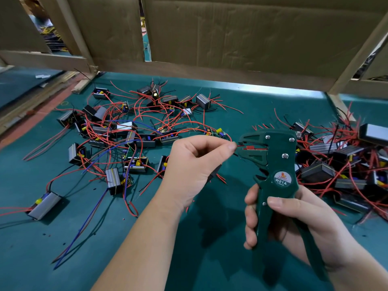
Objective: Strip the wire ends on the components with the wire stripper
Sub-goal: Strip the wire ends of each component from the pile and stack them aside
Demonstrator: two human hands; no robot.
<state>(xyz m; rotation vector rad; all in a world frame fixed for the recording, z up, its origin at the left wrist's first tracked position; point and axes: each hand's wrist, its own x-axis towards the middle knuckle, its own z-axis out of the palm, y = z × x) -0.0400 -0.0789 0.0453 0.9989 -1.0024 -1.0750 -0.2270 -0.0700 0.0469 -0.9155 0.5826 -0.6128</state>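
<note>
The right grip (294, 217) wraps the wire stripper (273, 156) by its handles. Just beside the stripper's head, the left grip (195, 162) pinches a red wire (239, 145), its end at the mouth. Fed skewed or too deep, a squeeze could nick strands.

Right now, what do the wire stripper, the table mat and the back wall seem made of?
Wire stripper: dark green body, probably painted metal or hard plastic, with shiny metal rivets. Table mat: teal, matte, possibly rubber. Back wall: brown cardboard, creased, matte, on bare wooden battens.
</note>
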